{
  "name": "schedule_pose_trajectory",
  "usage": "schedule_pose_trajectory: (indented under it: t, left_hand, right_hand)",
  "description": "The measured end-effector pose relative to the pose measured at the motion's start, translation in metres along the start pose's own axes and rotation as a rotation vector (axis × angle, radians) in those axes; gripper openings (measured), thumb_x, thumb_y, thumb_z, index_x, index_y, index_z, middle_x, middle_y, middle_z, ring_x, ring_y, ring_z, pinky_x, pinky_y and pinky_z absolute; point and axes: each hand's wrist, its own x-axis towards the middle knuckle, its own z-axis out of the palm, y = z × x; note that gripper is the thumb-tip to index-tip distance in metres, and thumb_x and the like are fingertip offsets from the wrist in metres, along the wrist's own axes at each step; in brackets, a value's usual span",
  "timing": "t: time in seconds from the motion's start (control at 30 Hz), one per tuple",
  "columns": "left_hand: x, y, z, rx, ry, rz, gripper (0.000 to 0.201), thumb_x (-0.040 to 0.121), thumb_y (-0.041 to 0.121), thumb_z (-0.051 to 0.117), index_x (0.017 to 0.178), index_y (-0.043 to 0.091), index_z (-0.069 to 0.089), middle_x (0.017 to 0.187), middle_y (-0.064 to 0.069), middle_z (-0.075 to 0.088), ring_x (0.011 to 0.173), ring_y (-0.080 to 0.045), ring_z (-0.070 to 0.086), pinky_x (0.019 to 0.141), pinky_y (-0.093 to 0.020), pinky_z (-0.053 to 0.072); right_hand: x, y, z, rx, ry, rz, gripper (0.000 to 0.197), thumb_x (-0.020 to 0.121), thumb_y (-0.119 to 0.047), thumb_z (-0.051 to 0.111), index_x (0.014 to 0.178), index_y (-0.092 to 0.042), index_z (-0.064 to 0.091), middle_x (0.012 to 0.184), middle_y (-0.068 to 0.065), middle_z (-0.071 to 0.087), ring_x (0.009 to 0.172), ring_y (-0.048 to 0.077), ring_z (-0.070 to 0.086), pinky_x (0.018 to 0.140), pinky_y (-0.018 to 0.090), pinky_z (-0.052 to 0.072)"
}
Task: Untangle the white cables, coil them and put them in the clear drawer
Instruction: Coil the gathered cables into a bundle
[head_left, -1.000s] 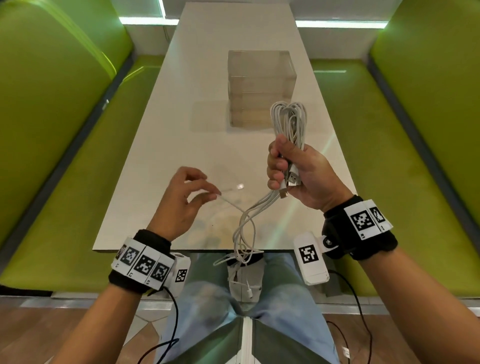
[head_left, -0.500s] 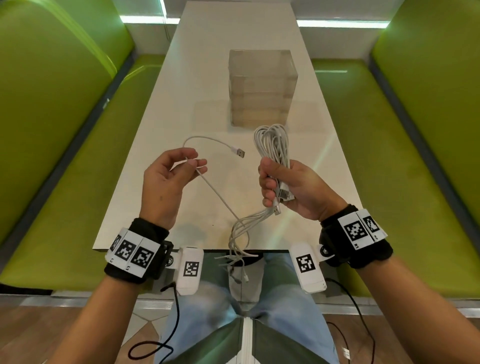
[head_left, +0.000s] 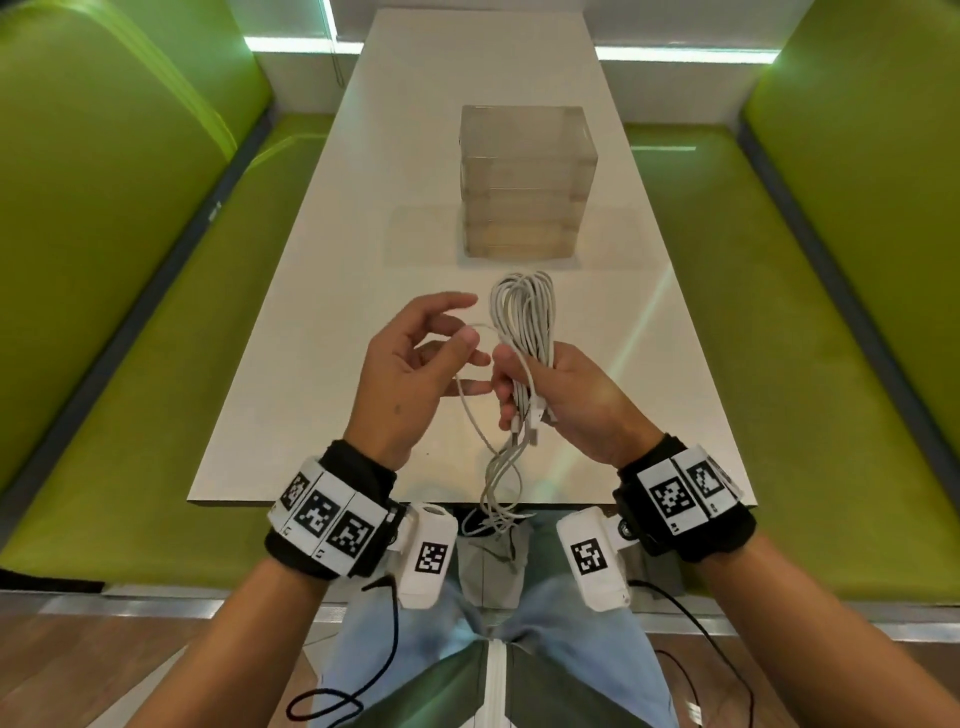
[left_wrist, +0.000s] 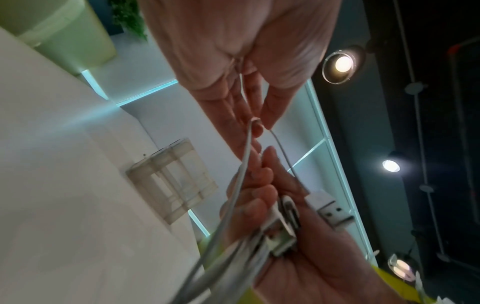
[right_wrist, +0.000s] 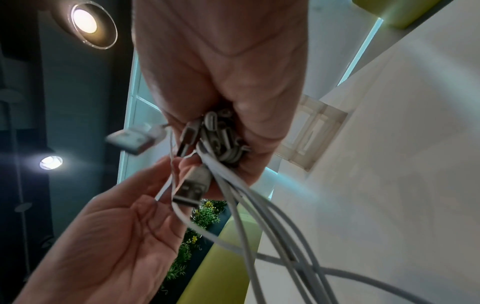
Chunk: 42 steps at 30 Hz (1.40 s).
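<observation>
My right hand (head_left: 515, 391) grips a coiled bundle of white cables (head_left: 523, 312) upright above the near part of the table, loops pointing up. Several USB plugs (right_wrist: 192, 189) stick out below its fist. My left hand (head_left: 470, 345) is just left of it, pinching one loose cable strand (left_wrist: 249, 142) between thumb and fingers, right against the right hand's fingers. The free cable tails (head_left: 498, 493) hang down over the table's near edge toward my lap. The clear drawer unit (head_left: 524, 182) stands farther back on the table, its drawers pushed in.
The white table (head_left: 311, 338) runs away from me between two green benches (head_left: 130, 364). The drawer unit is the only other thing standing on it. My knees are under the near edge.
My left hand has swung right and up, bringing its cable strand against the right hand's bundle. The right hand has lowered the bundle a little toward me.
</observation>
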Motion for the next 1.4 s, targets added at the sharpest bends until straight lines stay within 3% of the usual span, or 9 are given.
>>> schedule_pose_trajectory:
  t: [0.37, 0.47, 0.53, 0.63, 0.77, 0.87, 1.0, 1.1, 1.4]
  left_hand:
    - [0.019, -0.001, 0.001, 0.35, -0.002, 0.169, 0.011, 0.087, 0.013, 0.066, 0.093, 0.019, 0.073, 0.091, 0.0, 0.068, 0.078, -0.021, 0.061, 0.067, -0.038, 0.055]
    - [0.021, -0.002, 0.005, 0.332, 0.0, 0.206, 0.013, 0.084, 0.016, 0.068, 0.089, 0.027, 0.073, 0.094, -0.003, 0.065, 0.088, -0.02, 0.061, 0.073, -0.037, 0.05]
    - [0.021, -0.002, 0.008, 0.335, -0.003, 0.211, 0.012, 0.081, 0.022, 0.07, 0.086, 0.031, 0.075, 0.098, 0.0, 0.055, 0.096, -0.021, 0.056, 0.08, -0.032, 0.047]
    - [0.021, -0.002, 0.013, 0.376, -0.037, 0.234, 0.012, 0.077, 0.027, 0.07, 0.084, 0.034, 0.075, 0.101, 0.008, 0.045, 0.104, -0.024, 0.049, 0.093, -0.032, 0.043]
    - [0.017, -0.006, 0.008, 0.344, 0.012, 0.202, 0.037, 0.082, 0.045, 0.066, 0.117, 0.04, 0.058, 0.126, 0.004, 0.041, 0.116, -0.012, 0.049, 0.092, -0.022, 0.045]
    - [0.007, -0.022, 0.007, 0.049, -0.153, -0.123, 0.075, 0.07, 0.072, 0.06, 0.133, 0.047, 0.029, 0.137, -0.003, 0.047, 0.12, -0.013, 0.054, 0.091, -0.028, 0.051]
    - [-0.011, -0.039, 0.024, 0.061, -0.418, -0.248, 0.057, 0.078, 0.061, 0.059, 0.121, 0.024, 0.046, 0.092, 0.0, 0.071, 0.087, -0.022, 0.07, 0.076, -0.033, 0.057]
    - [-0.017, -0.043, 0.029, -0.044, -0.445, -0.266, 0.061, 0.068, 0.07, 0.063, 0.101, 0.02, 0.05, 0.05, 0.002, 0.053, 0.048, -0.023, 0.057, 0.057, -0.036, 0.055]
    - [-0.015, -0.048, 0.0, -0.042, -0.588, -0.386, 0.038, 0.092, 0.047, 0.049, 0.078, 0.013, 0.055, 0.056, 0.003, 0.049, 0.052, -0.016, 0.059, 0.057, -0.025, 0.046]
  right_hand:
    - [-0.003, -0.001, -0.009, -0.018, -0.08, 0.004, 0.067, 0.07, -0.067, 0.058, 0.099, -0.007, 0.062, 0.092, 0.01, 0.071, 0.058, 0.017, 0.056, 0.057, 0.029, 0.05]
    - [0.001, -0.001, -0.008, -0.046, -0.064, 0.024, 0.051, 0.069, -0.041, 0.078, 0.104, -0.006, 0.064, 0.092, 0.009, 0.069, 0.06, 0.014, 0.054, 0.059, 0.029, 0.046]
    - [0.002, -0.004, -0.004, -0.114, -0.069, 0.042, 0.015, 0.078, -0.022, 0.075, 0.086, -0.014, 0.066, 0.072, -0.003, 0.063, 0.057, 0.01, 0.053, 0.056, 0.025, 0.044]
    - [0.002, -0.004, 0.002, -0.227, -0.119, 0.061, 0.014, 0.086, -0.017, 0.067, 0.073, -0.017, 0.063, 0.063, -0.007, 0.06, 0.055, 0.006, 0.052, 0.055, 0.02, 0.041]
    - [0.002, -0.007, 0.004, -0.194, -0.07, 0.061, 0.012, 0.091, -0.023, 0.06, 0.087, -0.012, 0.064, 0.076, 0.002, 0.066, 0.068, 0.012, 0.06, 0.062, 0.025, 0.045]
    - [0.001, -0.008, 0.002, 0.02, -0.065, 0.004, 0.019, 0.096, -0.021, 0.052, 0.085, -0.013, 0.065, 0.077, 0.011, 0.06, 0.085, 0.025, 0.064, 0.079, 0.041, 0.05]
    - [0.001, -0.018, 0.006, 0.206, 0.0, -0.023, 0.021, 0.095, -0.018, 0.05, 0.08, -0.005, 0.057, 0.072, 0.009, 0.06, 0.062, 0.017, 0.064, 0.055, 0.027, 0.054]
    - [0.0, -0.017, 0.006, 0.202, 0.022, -0.072, 0.025, 0.096, -0.018, 0.049, 0.073, -0.008, 0.053, 0.062, 0.003, 0.055, 0.055, 0.016, 0.059, 0.051, 0.027, 0.051]
    - [0.007, -0.042, -0.023, 0.131, 0.026, -0.164, 0.018, 0.092, -0.017, 0.053, 0.076, -0.008, 0.054, 0.056, -0.001, 0.058, 0.07, 0.025, 0.068, 0.063, 0.029, 0.054]
